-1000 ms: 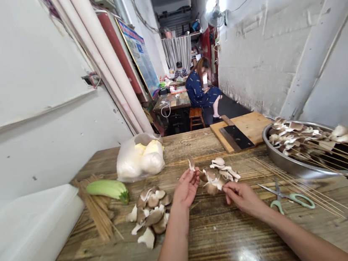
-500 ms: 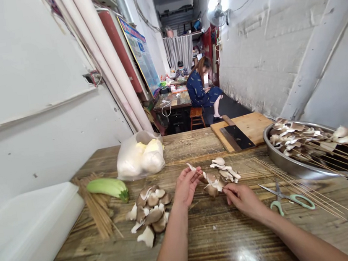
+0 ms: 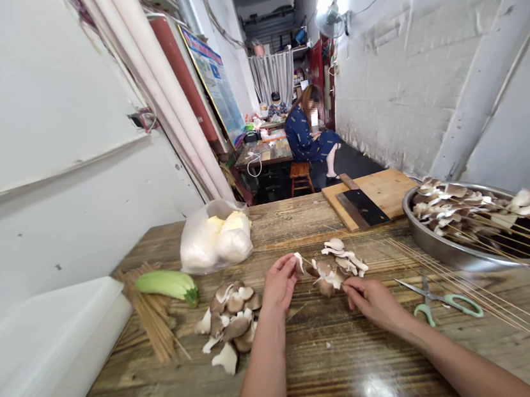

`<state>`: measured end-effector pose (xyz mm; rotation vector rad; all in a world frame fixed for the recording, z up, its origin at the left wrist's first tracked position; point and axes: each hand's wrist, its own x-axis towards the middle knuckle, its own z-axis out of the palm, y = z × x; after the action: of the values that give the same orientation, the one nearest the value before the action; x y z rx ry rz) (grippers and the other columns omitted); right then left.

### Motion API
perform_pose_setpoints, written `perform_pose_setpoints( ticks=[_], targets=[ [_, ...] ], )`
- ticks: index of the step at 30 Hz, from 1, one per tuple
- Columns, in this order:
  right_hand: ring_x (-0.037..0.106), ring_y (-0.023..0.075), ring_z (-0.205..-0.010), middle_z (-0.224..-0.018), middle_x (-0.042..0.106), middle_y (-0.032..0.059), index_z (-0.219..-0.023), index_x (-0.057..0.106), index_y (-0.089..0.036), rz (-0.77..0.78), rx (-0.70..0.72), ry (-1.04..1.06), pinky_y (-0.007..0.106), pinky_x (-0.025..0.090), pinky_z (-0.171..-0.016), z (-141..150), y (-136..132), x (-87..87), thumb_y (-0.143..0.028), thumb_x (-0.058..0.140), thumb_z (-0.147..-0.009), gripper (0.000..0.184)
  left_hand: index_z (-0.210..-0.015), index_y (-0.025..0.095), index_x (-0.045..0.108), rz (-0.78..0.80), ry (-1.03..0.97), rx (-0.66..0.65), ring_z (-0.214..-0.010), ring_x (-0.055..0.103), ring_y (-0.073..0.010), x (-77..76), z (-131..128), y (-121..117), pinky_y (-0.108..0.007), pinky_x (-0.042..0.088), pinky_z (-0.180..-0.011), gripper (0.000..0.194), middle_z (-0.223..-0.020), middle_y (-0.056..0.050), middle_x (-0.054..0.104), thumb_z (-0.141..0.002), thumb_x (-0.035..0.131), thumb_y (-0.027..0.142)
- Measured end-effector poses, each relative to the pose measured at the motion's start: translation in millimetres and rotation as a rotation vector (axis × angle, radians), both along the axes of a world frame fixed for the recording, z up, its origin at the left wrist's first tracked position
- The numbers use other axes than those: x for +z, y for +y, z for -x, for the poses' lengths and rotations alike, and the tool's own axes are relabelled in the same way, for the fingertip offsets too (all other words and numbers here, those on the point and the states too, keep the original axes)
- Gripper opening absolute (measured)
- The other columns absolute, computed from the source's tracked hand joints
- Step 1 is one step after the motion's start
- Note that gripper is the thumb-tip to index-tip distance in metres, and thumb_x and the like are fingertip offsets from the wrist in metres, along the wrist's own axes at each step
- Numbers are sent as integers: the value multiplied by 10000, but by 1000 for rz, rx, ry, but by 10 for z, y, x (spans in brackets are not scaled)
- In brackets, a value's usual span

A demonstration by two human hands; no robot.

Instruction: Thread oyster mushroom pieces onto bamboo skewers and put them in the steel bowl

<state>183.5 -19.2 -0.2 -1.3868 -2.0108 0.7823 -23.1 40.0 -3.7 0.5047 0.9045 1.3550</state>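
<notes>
Between the thumb and fingers of my left hand (image 3: pixel 279 285) is a small pale oyster mushroom piece (image 3: pixel 298 262), at the tip end of a thin skewer. Brown and white oyster mushroom pieces (image 3: pixel 325 276) are threaded along that skewer. My right hand (image 3: pixel 366 297) pinches it at the other end, close to the threaded pieces; the fingers hide most of the stick there. Just beyond lies a finished-looking row of mushroom pieces (image 3: pixel 344 258) on the table. Left of my left forearm sits a pile of loose oyster mushrooms (image 3: pixel 232 322).
Scissors (image 3: pixel 434 299) and loose bamboo skewers (image 3: pixel 469 289) lie at right, beside a metal basin (image 3: pixel 438 249) of mushroom skewers. A cleaver (image 3: pixel 363 207) rests on a cutting board (image 3: pixel 392 189). At left are a green squash (image 3: pixel 167 286), skewers (image 3: pixel 152 322) and a plastic bag (image 3: pixel 215 240). Two people sit beyond.
The mushroom piece in my left hand has turned from pointing up and left to hanging down at the skewer's tip. My right hand keeps its grip.
</notes>
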Motion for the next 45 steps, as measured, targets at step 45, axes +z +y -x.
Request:
perform_pose_setpoints(
  ticks=[45],
  targets=[
    [527,131,-561,-569,580,9,-614,542,-187,-109,9,22,226,351,-566,39,-68,62,-294,364,-886,343,-841,112,636,-8,-55,30,-748,632,-109,52,-23,-33,-205,501,-682,117,-846,-90,682,-733,643,155]
  ],
)
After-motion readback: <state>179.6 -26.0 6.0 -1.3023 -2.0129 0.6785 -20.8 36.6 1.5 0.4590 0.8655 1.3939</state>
